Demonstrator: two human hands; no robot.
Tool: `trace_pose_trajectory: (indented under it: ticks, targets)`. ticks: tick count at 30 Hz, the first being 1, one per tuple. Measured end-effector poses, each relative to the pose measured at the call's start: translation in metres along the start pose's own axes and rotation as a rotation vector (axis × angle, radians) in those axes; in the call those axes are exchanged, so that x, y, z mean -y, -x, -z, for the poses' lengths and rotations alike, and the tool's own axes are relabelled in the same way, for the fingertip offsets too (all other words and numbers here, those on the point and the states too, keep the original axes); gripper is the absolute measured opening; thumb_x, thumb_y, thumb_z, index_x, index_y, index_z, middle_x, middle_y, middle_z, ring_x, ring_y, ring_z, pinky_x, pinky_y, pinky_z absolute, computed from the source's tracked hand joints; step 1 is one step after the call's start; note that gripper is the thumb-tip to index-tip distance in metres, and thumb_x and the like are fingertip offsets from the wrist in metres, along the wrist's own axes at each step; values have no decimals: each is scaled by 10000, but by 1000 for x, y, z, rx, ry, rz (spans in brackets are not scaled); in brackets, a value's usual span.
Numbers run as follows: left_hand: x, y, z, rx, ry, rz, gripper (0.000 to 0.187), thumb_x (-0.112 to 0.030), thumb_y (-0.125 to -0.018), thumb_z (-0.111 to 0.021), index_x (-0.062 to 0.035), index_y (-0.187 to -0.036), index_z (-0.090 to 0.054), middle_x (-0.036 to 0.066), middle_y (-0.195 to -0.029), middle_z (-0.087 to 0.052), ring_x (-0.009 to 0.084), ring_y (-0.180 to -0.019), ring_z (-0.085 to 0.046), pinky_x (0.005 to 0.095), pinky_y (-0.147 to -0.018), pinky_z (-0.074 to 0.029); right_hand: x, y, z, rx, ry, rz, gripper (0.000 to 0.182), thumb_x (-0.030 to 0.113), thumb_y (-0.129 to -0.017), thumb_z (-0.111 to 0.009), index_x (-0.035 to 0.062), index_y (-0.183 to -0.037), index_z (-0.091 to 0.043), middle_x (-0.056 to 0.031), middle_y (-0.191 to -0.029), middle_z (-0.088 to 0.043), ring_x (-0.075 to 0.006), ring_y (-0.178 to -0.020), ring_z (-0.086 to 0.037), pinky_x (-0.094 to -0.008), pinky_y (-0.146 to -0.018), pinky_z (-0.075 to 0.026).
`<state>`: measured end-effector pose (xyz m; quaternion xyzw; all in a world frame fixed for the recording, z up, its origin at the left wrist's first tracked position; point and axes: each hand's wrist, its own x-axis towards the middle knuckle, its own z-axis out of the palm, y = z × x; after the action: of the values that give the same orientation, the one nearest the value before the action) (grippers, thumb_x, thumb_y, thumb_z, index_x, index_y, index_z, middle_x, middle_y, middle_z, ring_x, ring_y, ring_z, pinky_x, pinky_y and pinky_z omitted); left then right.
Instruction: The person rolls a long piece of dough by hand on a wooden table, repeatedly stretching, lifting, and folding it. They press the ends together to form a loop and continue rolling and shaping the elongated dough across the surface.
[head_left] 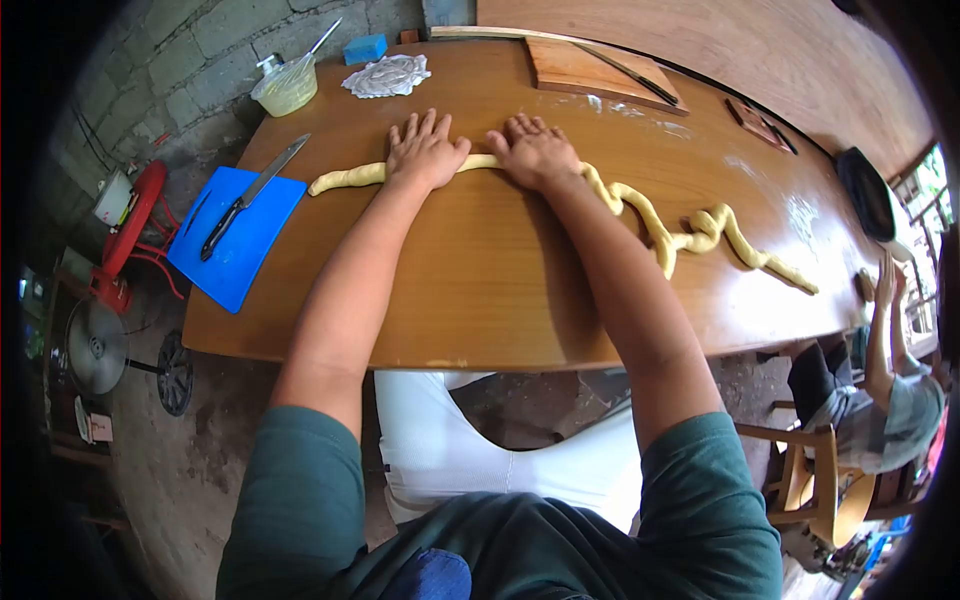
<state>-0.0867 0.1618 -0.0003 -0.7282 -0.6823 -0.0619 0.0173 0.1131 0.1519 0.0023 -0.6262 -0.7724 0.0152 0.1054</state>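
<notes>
A long rope of yellow dough (348,179) stretches across the wooden table (480,290). My left hand (427,152) lies flat on it toward its left end, palm down with fingers spread. Farther right, my right hand (535,150) also presses flat on the rope, its fingers stretched forward. A short stretch of dough shows between the two hands; the parts under the palms are hidden. Beyond my right hand the dough winds in loose curves, with a coiled bend (706,228) and a thin tail near the table's right side.
A knife (255,197) lies on a blue cutting board (236,262) at the left edge. Along the back are a bowl (287,88), a crumpled cloth (388,77), a blue sponge (365,49) and a wooden board (600,75). Another person (880,390) sits at the right.
</notes>
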Motion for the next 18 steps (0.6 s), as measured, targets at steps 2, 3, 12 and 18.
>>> trace_pose_trajectory:
  ticks: [2,3,12,18]
  targets:
    - [-2,28,3,0,12,-33,723,-547,-1094,-294,-154,-1701,-317,74,-1793,-232,310,-1645,-227,537,-1344,-128,8,31,0,-15,0,17,803,618,-1107,-232,52,-1654,-390,-136,-1736,-363,-282,-1622,-309,-461,-1320,-231]
    - [-1,44,3,4,21,-49,732,-572,-1105,-272,-151,-1703,-310,76,-1794,-229,316,-1641,-239,543,-1342,-132,12,49,-3,-23,-5,49,811,620,-1106,-233,40,-1652,-389,-145,-1731,-368,-293,-1619,-314,-460,-1320,-231]
    - [65,196,42,-83,287,-552,579,-342,-1087,-576,-94,-1601,-475,174,-1656,-461,367,-1555,-396,541,-1308,-241,10,178,38,-192,51,326,275,264,-984,-607,56,-1145,-688,-119,-1171,-733,-309,-1196,-664,-463,-1047,-512]
    - [110,185,36,-123,93,-371,596,-392,-1136,-468,-100,-1652,-406,140,-1739,-346,340,-1623,-278,533,-1331,-174,33,161,46,-196,255,253,304,240,-955,-639,53,-1187,-698,-106,-1221,-721,-299,-1221,-649,-459,-1043,-492]
